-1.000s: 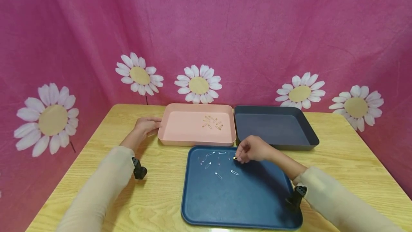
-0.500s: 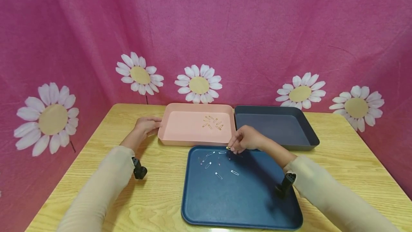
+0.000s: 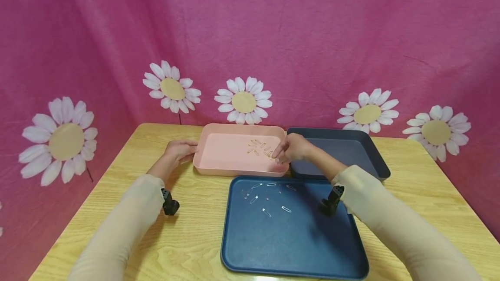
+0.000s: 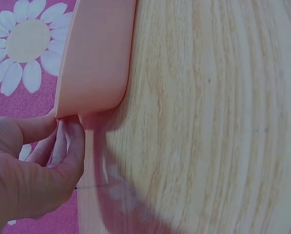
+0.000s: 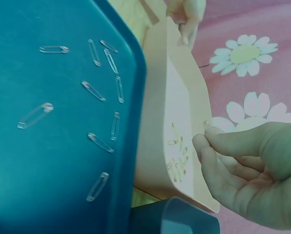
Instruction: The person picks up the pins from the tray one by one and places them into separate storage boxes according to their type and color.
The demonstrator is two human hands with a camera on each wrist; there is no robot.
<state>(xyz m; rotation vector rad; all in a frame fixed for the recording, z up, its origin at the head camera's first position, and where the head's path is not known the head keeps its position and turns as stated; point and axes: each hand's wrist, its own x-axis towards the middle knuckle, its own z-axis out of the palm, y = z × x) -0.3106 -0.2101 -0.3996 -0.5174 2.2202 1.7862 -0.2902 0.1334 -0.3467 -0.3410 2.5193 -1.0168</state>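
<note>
My left hand point(image 3: 179, 151) holds the left end of a pink tray point(image 3: 218, 172), thumb at the rim and bent fingers against the outer wall in the left wrist view. Over that tray's right side, my right hand point(image 3: 293, 147) pinches a gold safety pin point(image 5: 206, 123) between thumb and index finger; only a small bit of the pin shows. Just beside its fingertips, several gold safety pins point(image 5: 178, 168) lie on the pink tray's floor. Silver safety pins point(image 3: 286, 209) are scattered across the far half of a blue tray point(image 3: 293, 246) nearer me.
A dark grey tray point(image 3: 375, 159) stands right of the pink one, partly behind my right hand and forearm. All three trays sit on a wooden table point(image 3: 187, 237). A pink curtain with daisies point(image 3: 312, 47) hangs behind the table.
My right hand has moved up and left from the blue tray to over the pink tray, carrying the gold safety pin. The left hand has stayed at the pink tray's end.
</note>
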